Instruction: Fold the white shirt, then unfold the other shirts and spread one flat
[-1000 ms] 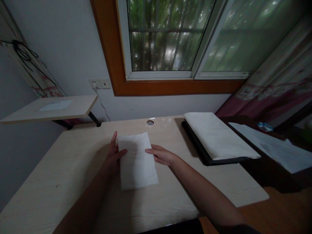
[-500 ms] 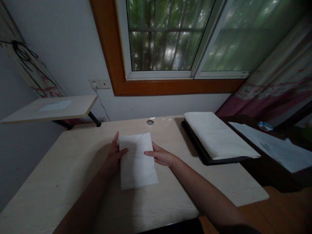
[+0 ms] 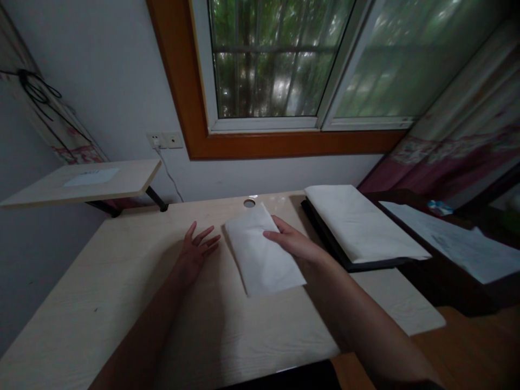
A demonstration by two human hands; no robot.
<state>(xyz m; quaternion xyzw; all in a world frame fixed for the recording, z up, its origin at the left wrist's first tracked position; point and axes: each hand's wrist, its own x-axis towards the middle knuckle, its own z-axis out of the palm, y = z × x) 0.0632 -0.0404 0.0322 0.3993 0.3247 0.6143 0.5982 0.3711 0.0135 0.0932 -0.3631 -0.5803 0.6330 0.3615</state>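
A white folded sheet (image 3: 262, 254), which looks like paper or thin cloth, is tilted above the desk in the head view. My right hand (image 3: 286, 238) grips its right edge, thumb on top and the fingers mostly hidden beneath. To the left of the sheet, my left hand (image 3: 197, 252) is open over the desk with its fingers spread. It holds nothing, and a gap separates it from the sheet's left edge.
The pale wooden desk (image 3: 122, 281) has a round cable hole (image 3: 249, 203) at the back. A raised shelf (image 3: 101, 181) stands at the left. On the right, a large white folded sheet (image 3: 361, 222) lies on a black flat item (image 3: 325, 233), near a dark side surface with papers (image 3: 450, 238).
My left hand has let go of the folded sheet and spread its fingers. My right hand has carried the sheet to the right, turning and tilting it.
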